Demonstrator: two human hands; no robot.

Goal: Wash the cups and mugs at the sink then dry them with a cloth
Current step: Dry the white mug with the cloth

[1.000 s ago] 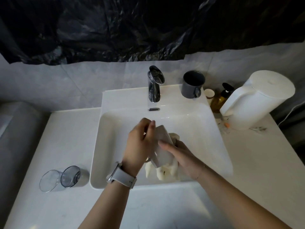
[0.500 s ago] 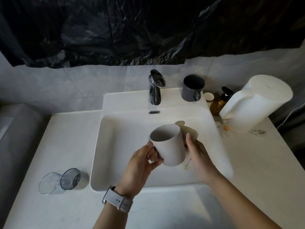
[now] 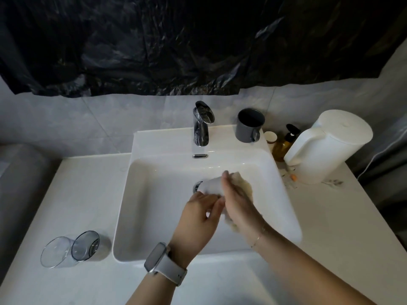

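Note:
Over the white sink (image 3: 154,194) I hold a white mug (image 3: 211,186), tipped away from me so its base end shows. My left hand (image 3: 198,219) grips the mug's near end, fingers curled round it. My right hand (image 3: 237,203) lies along the mug's right side and presses a cream cloth (image 3: 244,186) against it. Most of the mug is hidden by both hands. A dark grey mug (image 3: 250,128) stands upright on the sink's back ledge, right of the tap (image 3: 201,124). Two clear cups (image 3: 70,248) lie on their sides on the counter at left.
A white electric kettle (image 3: 328,146) stands on the counter at right, with an amber pump bottle (image 3: 284,144) and a small jar (image 3: 270,137) beside it. Black plastic sheeting covers the wall above. The drain (image 3: 196,187) shows just left of the white mug.
The white mug was upright with its mouth showing half a second ago; now it is tipped over and lower in the basin, with my right hand and the cloth wrapped against its side.

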